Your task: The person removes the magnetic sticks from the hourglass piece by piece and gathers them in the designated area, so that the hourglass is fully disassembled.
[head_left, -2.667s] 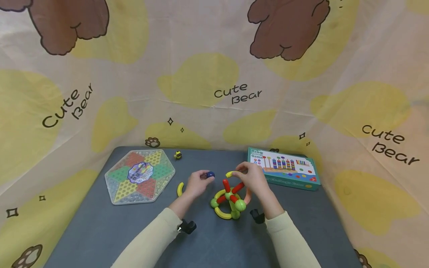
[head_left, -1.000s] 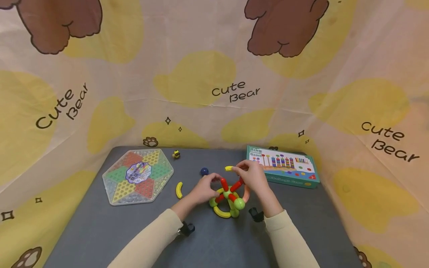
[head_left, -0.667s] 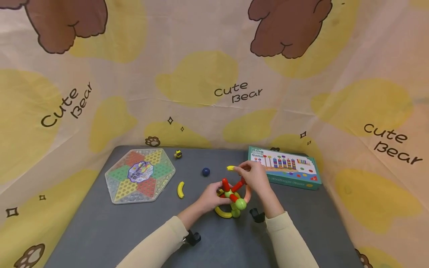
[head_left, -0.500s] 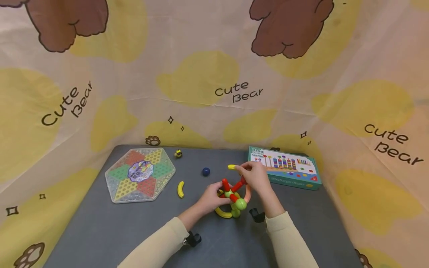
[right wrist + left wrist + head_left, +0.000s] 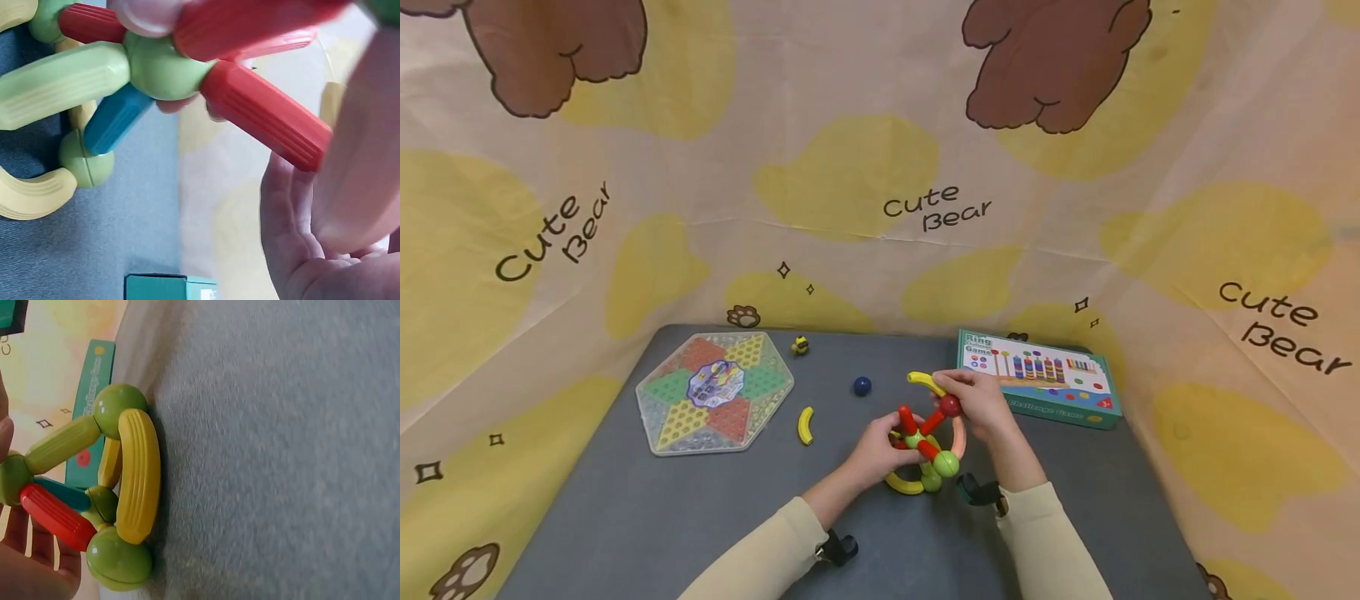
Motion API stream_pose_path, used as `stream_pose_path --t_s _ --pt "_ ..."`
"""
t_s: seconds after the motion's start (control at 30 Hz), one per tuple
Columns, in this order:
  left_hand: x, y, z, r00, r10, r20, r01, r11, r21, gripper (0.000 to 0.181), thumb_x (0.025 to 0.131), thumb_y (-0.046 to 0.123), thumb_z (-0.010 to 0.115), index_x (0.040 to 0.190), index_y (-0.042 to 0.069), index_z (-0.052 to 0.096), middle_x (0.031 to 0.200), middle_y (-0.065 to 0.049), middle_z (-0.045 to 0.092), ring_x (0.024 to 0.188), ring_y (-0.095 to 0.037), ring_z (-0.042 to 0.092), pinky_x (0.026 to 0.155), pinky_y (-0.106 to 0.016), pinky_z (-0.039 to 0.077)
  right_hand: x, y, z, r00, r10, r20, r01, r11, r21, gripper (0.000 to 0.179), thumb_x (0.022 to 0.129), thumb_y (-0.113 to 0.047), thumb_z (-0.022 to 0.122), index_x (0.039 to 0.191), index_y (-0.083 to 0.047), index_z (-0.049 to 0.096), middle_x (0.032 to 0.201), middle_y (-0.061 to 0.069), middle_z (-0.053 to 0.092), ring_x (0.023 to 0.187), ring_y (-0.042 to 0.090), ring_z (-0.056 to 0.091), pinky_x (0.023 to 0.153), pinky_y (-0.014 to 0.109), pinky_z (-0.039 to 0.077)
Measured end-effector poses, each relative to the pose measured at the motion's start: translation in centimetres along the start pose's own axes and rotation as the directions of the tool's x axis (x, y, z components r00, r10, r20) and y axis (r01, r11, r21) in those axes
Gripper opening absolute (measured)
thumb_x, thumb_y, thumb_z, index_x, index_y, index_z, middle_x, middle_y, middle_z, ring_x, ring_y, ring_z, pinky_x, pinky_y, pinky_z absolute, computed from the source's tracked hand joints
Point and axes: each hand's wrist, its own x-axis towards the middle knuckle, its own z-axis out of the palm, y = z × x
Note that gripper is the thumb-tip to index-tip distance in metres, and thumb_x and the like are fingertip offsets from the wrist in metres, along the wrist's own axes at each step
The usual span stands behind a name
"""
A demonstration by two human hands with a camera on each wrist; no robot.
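Note:
My left hand (image 5: pixel 874 454) grips a magnetic stick-and-ball toy at its light green middle ball (image 5: pixel 914 441). Red sticks (image 5: pixel 57 515) fan out from this ball, and yellow curved sticks (image 5: pixel 139 478) form the base on the table. With my right hand (image 5: pixel 988 407) I pinch a yellow curved stick (image 5: pixel 923 381), its lower end by the dark red ball (image 5: pixel 951 406) atop one red stick; whether they join, I cannot tell. A pink curved stick (image 5: pixel 359 150) runs down from near that ball, partly in front of the right hand in the right wrist view.
A dark blue ball (image 5: pixel 862 386) and another yellow curved stick (image 5: pixel 805 426) lie left of the toy. Farther left is a hexagonal checkers board (image 5: pixel 715 392), with a small bee figure (image 5: pixel 801 345) behind it. A green game box (image 5: pixel 1037 379) lies at the back right.
My left hand has put down the blue ball and taken hold of the toy. The right hand has shifted slightly right and down, tilting the yellow stick; the dark red ball now shows.

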Motion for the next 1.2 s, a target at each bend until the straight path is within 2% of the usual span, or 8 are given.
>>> stream_pose_path --t_s 0.1,0.2,0.33,0.43,0.6,0.83,0.97,1.2 --pt "-0.2 0.1 0.3 1.0 -0.008 -0.021 0.008 1.0 -0.007 0.042 0.081 0.019 0.085 0.119 0.014 0.069 0.109 -0.003 0.071 0.089 -0.015 0.063 0.078 -0.028 0.056 0.0 0.2 0.1 1.0 0.021 0.01 -0.021 0.999 0.03 0.041 0.098 -0.033 0.067 0.123 0.0 0.068 0.105 0.023 0.07 0.081 0.022 0.073 0.08 0.038 0.061" --pt "-0.4 0.2 0.4 0.999 -0.027 -0.036 0.027 1.0 -0.012 0.041 0.081 0.019 0.085 0.119 0.016 0.069 0.11 -0.003 0.07 0.091 -0.017 0.063 0.08 -0.03 0.056 -0.1 0.5 0.1 1.0 0.012 0.021 -0.013 1.0 0.012 0.044 0.099 -0.036 0.065 0.121 0.001 0.069 0.105 0.023 0.07 0.081 0.022 0.074 0.079 0.037 0.061" --pt "-0.5 0.2 0.5 0.998 -0.038 -0.049 0.038 0.999 -0.009 0.04 0.081 0.017 0.085 0.119 0.016 0.069 0.111 -0.004 0.07 0.092 -0.017 0.063 0.082 -0.032 0.057 -0.2 0.8 -0.1 0.999 -0.004 0.037 0.005 1.0 -0.027 0.046 0.099 -0.04 0.064 0.12 0.001 0.069 0.108 0.025 0.07 0.088 0.027 0.075 0.077 0.034 0.061" --pt "-0.6 0.1 0.6 0.998 -0.041 -0.055 0.041 0.999 -0.01 0.04 0.082 0.017 0.084 0.119 0.016 0.068 0.112 -0.003 0.07 0.093 -0.017 0.063 0.083 -0.031 0.057 -0.2 1.0 -0.4 0.998 -0.017 0.064 0.019 0.999 -0.036 0.048 0.098 -0.042 0.064 0.12 -0.001 0.07 0.11 0.026 0.07 0.093 0.029 0.074 0.077 0.031 0.06" --pt "-0.8 0.2 0.8 0.996 -0.046 -0.074 0.043 0.998 -0.048 0.041 0.082 0.016 0.084 0.12 0.016 0.068 0.114 -0.002 0.071 0.095 -0.018 0.063 0.081 -0.029 0.055 -0.3 1.4 -1.1 0.991 -0.044 0.13 0.051 0.997 -0.053 0.05 0.097 -0.045 0.064 0.125 -0.003 0.069 0.114 0.021 0.07 0.094 0.024 0.068 0.08 0.03 0.056" --pt "-1.0 0.3 1.1 0.994 -0.051 -0.098 0.044 0.996 -0.074 0.041 0.082 0.014 0.084 0.119 0.016 0.068 0.114 -0.003 0.071 0.096 -0.02 0.064 0.085 -0.036 0.057 -0.6 2.2 -1.8 0.962 -0.08 0.261 0.091 0.995 -0.029 0.054 0.102 -0.049 0.054 0.134 -0.006 0.064 0.122 0.016 0.067 0.102 0.024 0.06 0.085 0.031 0.053" --pt "-1.1 0.2 1.2 0.994 -0.044 -0.101 0.038 0.998 -0.059 0.04 0.082 0.017 0.084 0.118 0.015 0.068 0.113 -0.004 0.071 0.096 -0.019 0.064 0.088 -0.042 0.058 -0.5 2.5 -1.9 0.947 -0.109 0.304 0.116 0.993 -0.006 0.054 0.102 -0.047 0.054 0.134 -0.005 0.063 0.121 0.012 0.068 0.097 0.022 0.063 0.085 0.028 0.056" --pt "-1.1 0.2 1.1 0.995 -0.019 -0.099 0.016 1.0 -0.026 0.04 0.082 0.018 0.084 0.119 0.015 0.068 0.108 -0.005 0.069 0.093 -0.022 0.064 0.079 -0.027 0.055 -0.3 2.7 -2.1 0.943 -0.148 0.298 0.156 0.988 -0.004 0.058 0.101 -0.044 0.057 0.136 0.002 0.059 0.12 0.013 0.068 0.1 0.022 0.065 0.092 0.033 0.057"
